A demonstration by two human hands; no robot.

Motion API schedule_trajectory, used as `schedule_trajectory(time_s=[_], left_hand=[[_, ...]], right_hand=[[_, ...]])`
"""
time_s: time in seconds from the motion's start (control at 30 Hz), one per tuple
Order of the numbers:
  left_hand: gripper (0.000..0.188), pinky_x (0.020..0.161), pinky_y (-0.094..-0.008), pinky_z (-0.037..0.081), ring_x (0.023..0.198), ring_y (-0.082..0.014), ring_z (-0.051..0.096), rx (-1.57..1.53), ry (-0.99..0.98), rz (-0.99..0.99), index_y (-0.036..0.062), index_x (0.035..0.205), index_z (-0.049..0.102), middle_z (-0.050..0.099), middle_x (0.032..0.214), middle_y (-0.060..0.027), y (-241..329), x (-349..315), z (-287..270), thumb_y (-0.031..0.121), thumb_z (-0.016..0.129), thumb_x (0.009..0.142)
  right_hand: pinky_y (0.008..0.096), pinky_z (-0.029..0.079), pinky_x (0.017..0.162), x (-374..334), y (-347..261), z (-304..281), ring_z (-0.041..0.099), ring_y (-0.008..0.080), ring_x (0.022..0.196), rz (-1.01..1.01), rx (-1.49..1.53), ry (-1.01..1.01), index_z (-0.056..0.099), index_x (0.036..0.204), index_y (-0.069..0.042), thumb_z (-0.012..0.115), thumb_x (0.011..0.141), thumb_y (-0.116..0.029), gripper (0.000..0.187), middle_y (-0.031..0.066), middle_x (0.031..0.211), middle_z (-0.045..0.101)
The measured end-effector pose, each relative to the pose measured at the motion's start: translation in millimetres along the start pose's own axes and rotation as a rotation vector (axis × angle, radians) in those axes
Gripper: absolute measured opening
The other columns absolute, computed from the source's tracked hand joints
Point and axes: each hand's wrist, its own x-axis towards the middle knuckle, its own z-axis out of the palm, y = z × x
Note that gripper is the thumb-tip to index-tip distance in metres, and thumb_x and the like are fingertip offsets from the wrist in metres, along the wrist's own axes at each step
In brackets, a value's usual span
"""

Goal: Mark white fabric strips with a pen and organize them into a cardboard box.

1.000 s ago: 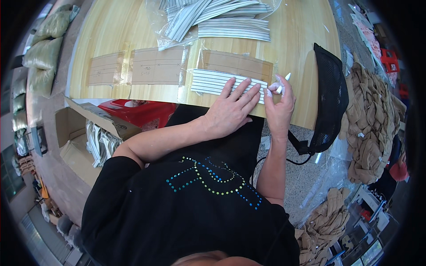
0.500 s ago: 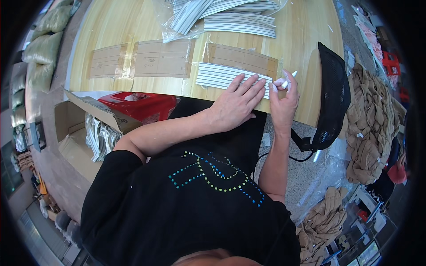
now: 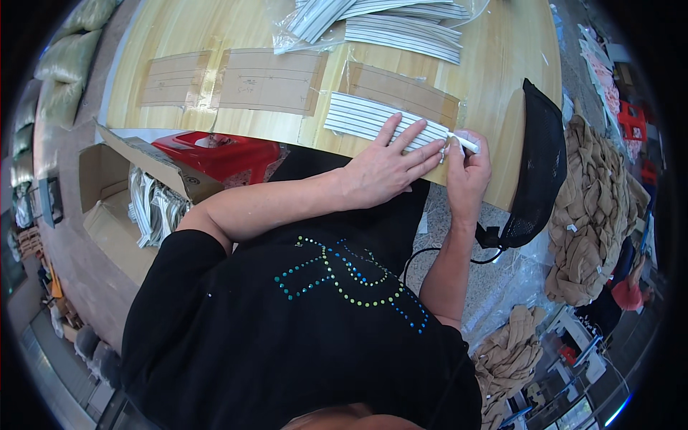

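Observation:
A flat white striped pack lies on a brown cardboard sheet near the front edge of the wooden table. My left hand presses flat on the pack with its fingers spread. My right hand is at the pack's right end, with its fingers closed on a small white strip that sticks out there.
More striped packs and clear plastic bags lie at the table's far side. Two further cardboard sheets lie to the left. A red box and an open carton stand below left. A black mesh bag hangs right, beside tan fabric.
Both hands have stayed on the pack's right end. My right hand has dropped slightly and closed tighter on the white strip.

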Motion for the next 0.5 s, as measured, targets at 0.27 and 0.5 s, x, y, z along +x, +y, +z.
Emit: schedule_trajectory(time_s=[0.27, 0.5], left_hand=[[0.067, 0.113, -0.0605, 0.013, 0.144, -0.0347, 0.022, 0.044, 0.001, 0.007, 0.0134, 0.145, 0.040, 0.033, 0.153, -0.0054, 1.1, -1.1, 1.2, 0.037, 0.061, 0.086], [0.067, 0.112, -0.0622, 0.017, 0.142, -0.0357, 0.026, 0.001, 0.059, 0.014, 0.0102, 0.143, 0.044, 0.035, 0.151, -0.0078, -0.4, -1.7, 5.2, 0.034, 0.062, 0.083]], right_hand=[[0.0276, 0.050, 0.074, 1.8, -4.6, 1.6, 0.058, 0.0117, 0.083, 0.024, -0.059, 0.026, 0.059, 0.103, 0.002, 0.061, 0.092, -0.006, 0.014, 0.0067, 0.093, 0.063], [0.0279, 0.049, 0.071, 4.8, -5.7, 3.3, 0.058, 0.0114, 0.079, 0.010, -0.156, -0.024, 0.059, 0.101, 0.002, 0.062, 0.091, -0.006, 0.013, 0.0065, 0.089, 0.063]])
